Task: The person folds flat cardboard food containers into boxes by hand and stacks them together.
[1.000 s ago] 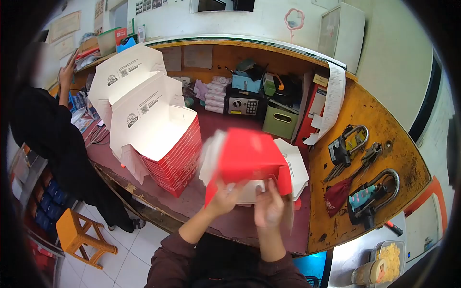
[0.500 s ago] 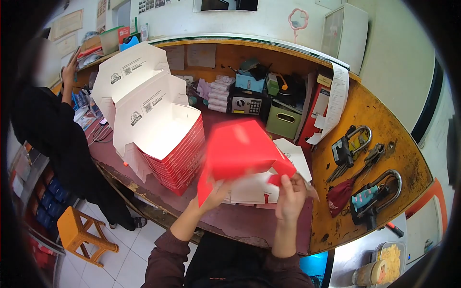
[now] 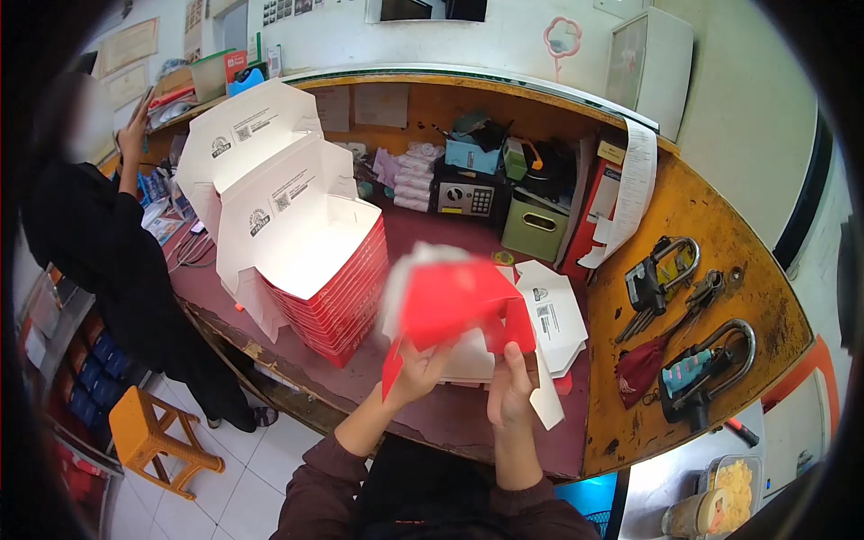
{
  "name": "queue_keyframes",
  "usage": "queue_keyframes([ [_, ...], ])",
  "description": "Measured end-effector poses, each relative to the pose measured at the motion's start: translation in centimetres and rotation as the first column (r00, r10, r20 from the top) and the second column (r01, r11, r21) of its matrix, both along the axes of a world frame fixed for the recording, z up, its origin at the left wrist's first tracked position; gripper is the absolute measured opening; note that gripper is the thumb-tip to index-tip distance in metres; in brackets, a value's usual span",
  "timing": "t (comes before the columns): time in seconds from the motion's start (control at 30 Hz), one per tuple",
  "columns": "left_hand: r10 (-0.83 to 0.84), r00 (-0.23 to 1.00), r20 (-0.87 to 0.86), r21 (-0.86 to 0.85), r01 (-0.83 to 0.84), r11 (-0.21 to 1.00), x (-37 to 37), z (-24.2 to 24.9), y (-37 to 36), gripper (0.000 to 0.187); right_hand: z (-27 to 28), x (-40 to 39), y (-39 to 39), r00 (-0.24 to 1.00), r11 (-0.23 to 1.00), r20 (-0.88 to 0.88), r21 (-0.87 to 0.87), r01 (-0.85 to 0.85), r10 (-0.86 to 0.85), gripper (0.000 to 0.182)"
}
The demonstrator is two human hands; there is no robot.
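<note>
The left hand [image 3: 419, 373] grasps the near left part of a red-and-white folded cardboard box [image 3: 454, 295]; the right hand [image 3: 511, 389] pinches its right flap, apparently so both loose sides stay under control in the air. Just beyond the right hand, flat white printed cardboard blanks [image 3: 560, 317] lie on the maroon desktop [image 3: 432, 432], seemingly within easy reach. Farther out, left of the hands, open red-and-white boxes [image 3: 346, 310] stand nested, probably to save room.

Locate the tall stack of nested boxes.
In the head view, the stack of nested boxes stands on the counter, left of the raised red carton.
</note>
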State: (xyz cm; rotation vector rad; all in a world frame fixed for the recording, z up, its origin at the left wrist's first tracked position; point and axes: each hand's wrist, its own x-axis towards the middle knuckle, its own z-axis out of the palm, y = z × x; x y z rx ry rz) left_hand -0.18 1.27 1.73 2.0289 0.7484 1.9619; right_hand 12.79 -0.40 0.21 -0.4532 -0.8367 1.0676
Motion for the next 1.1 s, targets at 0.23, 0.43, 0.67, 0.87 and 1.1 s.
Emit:
queue_keyframes([
  [0.23, -0.273, 0.885, 0.376, -0.193, 0.363, 0.912, 0.1, -2.9, 0.9, 0.026, -0.8, 0.2, 0.7, 0.970, 0.983, -0.176, -0.048, -0.177, 0.166, 0.022],
  [0.43, -0.174, 0.979, 0.110, -0.207, 0.193, 0.959, 1.0, -3.0, 0.5, 0.030, 0.0, -1.8, 0.2, 0.941, 0.988, -0.305, -0.012, -0.157, 0.145, 0.020],
  [0.67, -0.451, 0.291, 0.844, -0.078, 0.897, 0.434, -0.8, -2.1, 1.2, 0.037, 0.8, -0.3, 0.6, 0.920, 0.982, -0.359, -0.035, -0.184, 0.159, 0.031],
  [0.87, -0.084, 0.852, 0.517, -0.534, 0.398, 0.746, 0.5, -1.3, -1.2, 0.012, 0.7, -0.5, -0.4, 0.988, 0.983, -0.055, 0.106, 0.150, -0.145, 0.043],
  [1.1, 0.019, 0.791, 0.611, -0.595, 0.444, 0.670, 1.0, -2.5, -1.2, 0.021, -2.2, -2.9, 0.6, 0.980, 1.000, -0.201, -0.025, 0.001, -0.006, 0.040],
])
